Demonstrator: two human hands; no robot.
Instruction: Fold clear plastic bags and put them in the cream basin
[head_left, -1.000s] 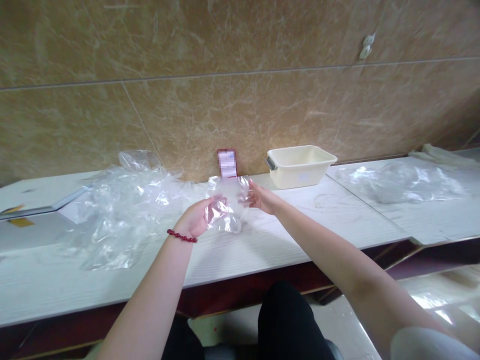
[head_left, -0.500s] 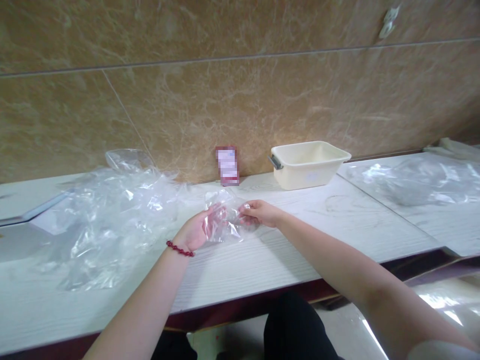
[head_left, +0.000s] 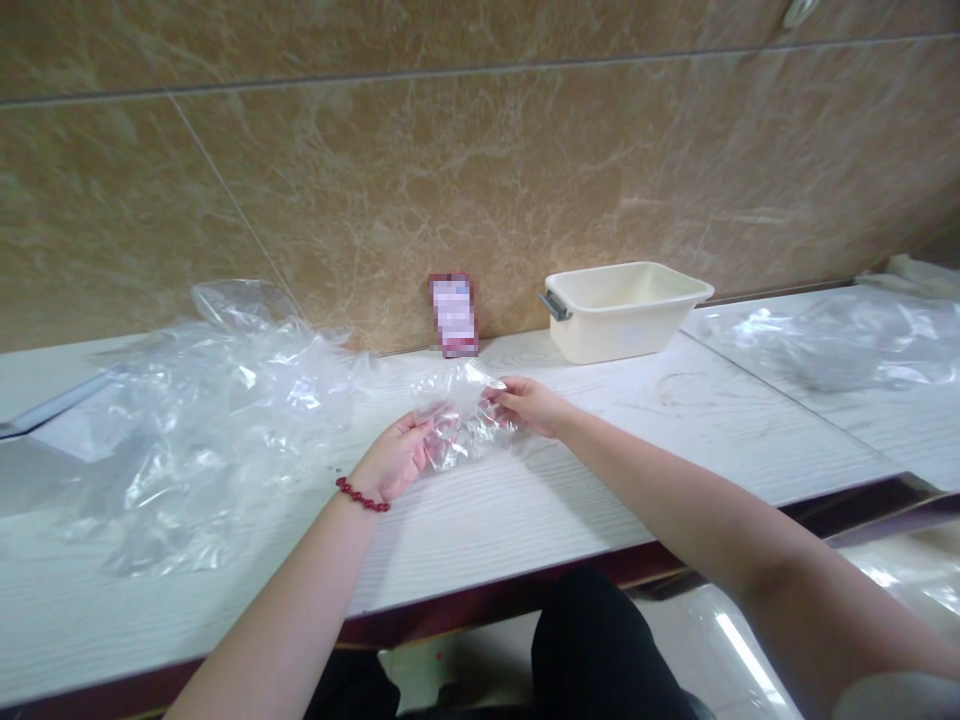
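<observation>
A crinkled clear plastic bag (head_left: pixel 466 420) is held between my two hands, just above the white wood-grain table (head_left: pixel 480 540). My left hand (head_left: pixel 397 455), with a red bead bracelet at the wrist, grips its left side between thumb and fingers. At the bag's right edge, my right hand (head_left: pixel 529 405) pinches the film, and some fingertips are seen through it. To the left of my left hand spreads a large heap of clear plastic bags (head_left: pixel 225 420).
Against the brown marbled wall (head_left: pixel 487 170) leans a phone (head_left: pixel 454 315) with a blurred screen. A cream plastic bin (head_left: pixel 622 335) with a grey handle stands right of it. More clear plastic (head_left: pixel 862 340) lies at the far right. My knees are below the table's dark front edge.
The view has tilted down slightly. My left fingers have closed more on the bag's left side, and the bag sits a little wider between my hands.
</observation>
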